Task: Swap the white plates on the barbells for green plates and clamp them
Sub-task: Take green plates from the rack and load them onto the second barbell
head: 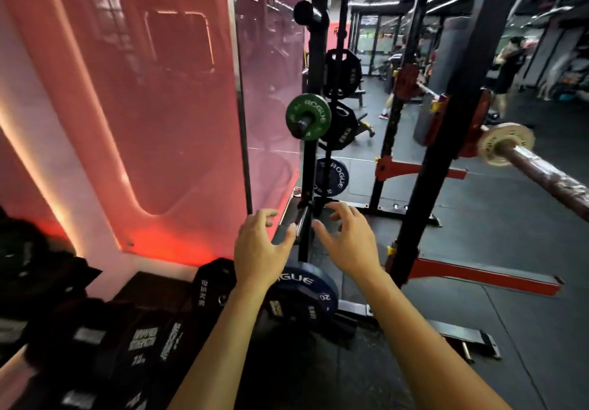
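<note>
Both hands, left [259,247] and right [349,240], reach with grips apart and empty below the green Rogue plate [307,116] on its storage peg.

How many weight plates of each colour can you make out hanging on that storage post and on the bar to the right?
Green: 1, the green plate on a peg of the post.
Blue: 1, the blue plate lower on the post.
Black: 2, the upper black plate and the lower black plate.
White: 1, the white plate on the barbell.
Total: 5
</note>
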